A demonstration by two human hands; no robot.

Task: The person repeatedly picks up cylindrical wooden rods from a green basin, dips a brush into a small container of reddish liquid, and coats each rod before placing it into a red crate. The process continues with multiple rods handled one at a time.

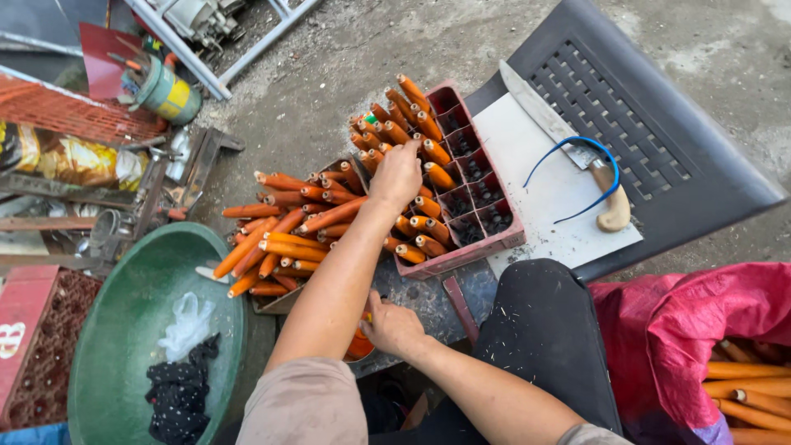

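Observation:
A red compartment crate [486, 241] lies tilted on a slab, its left cells filled with orange sticks [428, 206] and its right cells bare. My left hand [396, 175] reaches over it, fingers closed down on one orange stick among those in the crate. A loose pile of the same orange sticks [280, 239] lies to the left of my forearm. My right hand [392, 326] rests low, near my knee, curled around an orange object [360, 344] that is mostly hidden behind my left arm.
A dark plastic chair [651, 156] holds a white board [527, 165], a wooden-handled knife [568, 140] and a blue wire loop [577, 177]. A green basin [115, 330] with cloth sits lower left. A pink sack [692, 321] with more sticks is at right. Metal clutter fills the left.

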